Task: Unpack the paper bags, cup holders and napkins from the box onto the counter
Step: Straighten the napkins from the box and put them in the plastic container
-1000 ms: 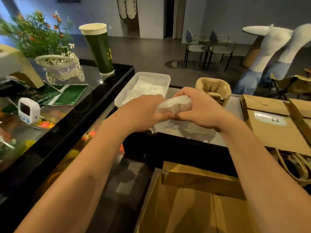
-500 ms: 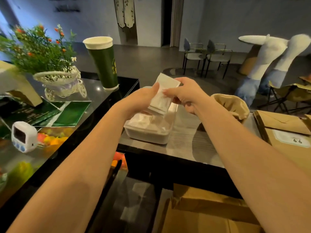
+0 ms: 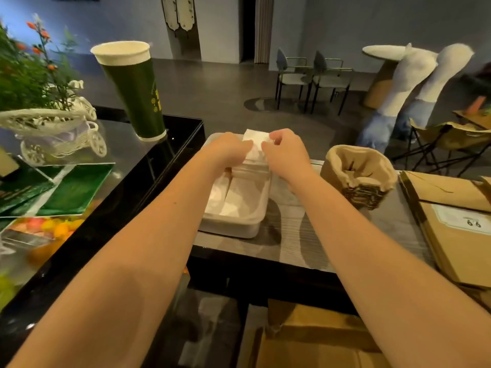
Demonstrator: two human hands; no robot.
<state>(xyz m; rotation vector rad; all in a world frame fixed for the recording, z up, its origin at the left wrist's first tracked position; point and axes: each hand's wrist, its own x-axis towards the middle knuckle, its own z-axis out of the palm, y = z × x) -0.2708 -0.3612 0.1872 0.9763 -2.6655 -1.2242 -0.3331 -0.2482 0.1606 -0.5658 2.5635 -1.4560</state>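
Taking the white napkin tray (image 3: 233, 221) on the grey counter (image 3: 305, 251) as the landmark: well to its left, on the black glass display case (image 3: 164, 155), sits a white wicker tricycle planter (image 3: 53, 134) with orange-flowered greenery, and closer to the tray's far-left corner stands a tall green paper cup (image 3: 132, 88). Over the tray's far end the left hand (image 3: 228, 151) curls its fingers down onto a stack of white napkins (image 3: 255, 147), while the right hand (image 3: 285, 152), just across the stack, pinches its top edge between thumb and bent fingers; both are clamped on the stack, which is partly lowered into the tray above napkins already lying flat inside. To the tray's right stands a nested stack of brown cup holders (image 3: 358, 173), and further right lie flat brown paper bags (image 3: 457, 221). Below the counter edge, nearer the camera than the tray, the open cardboard box (image 3: 313, 341) shows. The risk, as I judge it, is that the thin sheets fan or buckle as they go in; an uneven squeeze could spill loose napkins over the tray's rim or leave the stack slumped against the far wall.
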